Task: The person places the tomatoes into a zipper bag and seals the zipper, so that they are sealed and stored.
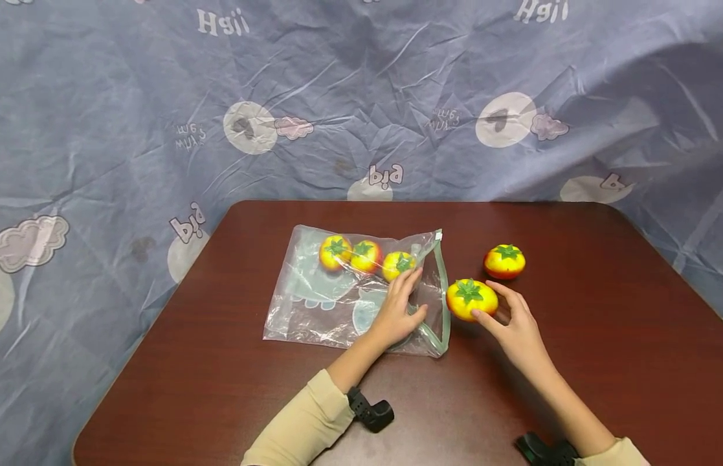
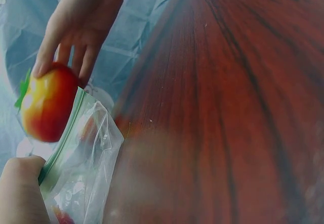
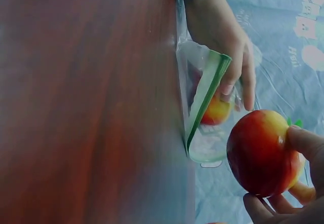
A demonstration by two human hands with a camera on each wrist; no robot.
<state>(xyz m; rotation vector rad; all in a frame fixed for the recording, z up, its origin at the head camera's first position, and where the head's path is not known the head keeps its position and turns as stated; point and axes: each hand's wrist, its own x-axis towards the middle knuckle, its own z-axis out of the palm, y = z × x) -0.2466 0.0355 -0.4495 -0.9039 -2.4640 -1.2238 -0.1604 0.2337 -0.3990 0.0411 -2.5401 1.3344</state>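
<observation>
My right hand (image 1: 515, 327) is clamped on a fruit (image 1: 465, 303), thumb on its near side and fingers on its far side. I hold this fruit just to the right of the bag (image 1: 285, 323), close by its mouth; whether it touches the green rim (image 1: 444, 278) I cannot tell. It is yellow on top and red underneath, with a green leaf crown (image 1: 468, 290) facing mostly upward.

My left hand (image 1: 396, 317) rests on the bag near its mouth, with thumb and forefinger spread apart, the forefinger reaching to the rightmost of the fruits inside. The right wrist view shows the bag's mouth gaping on the side toward the held fruit.

Three fruits lie in a row in the bag's far half: the left one (image 1: 334, 252), the middle one (image 1: 366, 257) close beside it, and the right one (image 1: 398, 264) nearest the mouth. A loose fruit (image 1: 504, 261) sits to the right of the bag, beyond the one I hold.

The bag is clear with pale blue print and lies flat on a brown table (image 1: 600, 362). A blue-grey cloth (image 1: 338, 97) with cloud prints hangs beyond the bag.
</observation>
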